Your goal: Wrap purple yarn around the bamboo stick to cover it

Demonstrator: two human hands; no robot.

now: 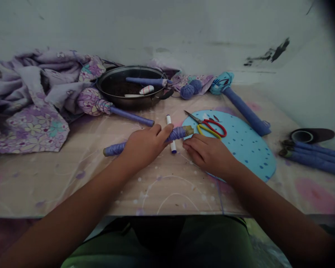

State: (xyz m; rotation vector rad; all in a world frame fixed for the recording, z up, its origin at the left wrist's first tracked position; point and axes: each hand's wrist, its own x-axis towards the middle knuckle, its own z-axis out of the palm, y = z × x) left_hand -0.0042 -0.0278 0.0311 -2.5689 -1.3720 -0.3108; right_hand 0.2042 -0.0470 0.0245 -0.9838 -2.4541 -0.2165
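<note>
My left hand (pixel 145 143) is closed around a stick wound with blue-purple yarn (pixel 115 149), held tilted over the table. The stick's bare brownish end (pixel 188 130) sticks out to the right of that hand. Just below this end is my right hand (pixel 209 152), its fingers curled and pressed together; whatever is in them is hidden. A white marker (pixel 173 147) with a blue tip lies beneath the stick. Beyond my right hand, scissors (pixel 209 124) with red and yellow handles rest on a spotted light-blue oval mat (pixel 248 149).
At the back stands a dark pan (pixel 103 87) holding a wrapped stick. Floral cloth (pixel 39 123) is heaped on the left. Yarn balls (pixel 187 91) sit near the wall. Several blue-wrapped sticks (pixel 318 158) lie at the right edge, with a cloth-headed stick (pixel 245 108) behind the mat.
</note>
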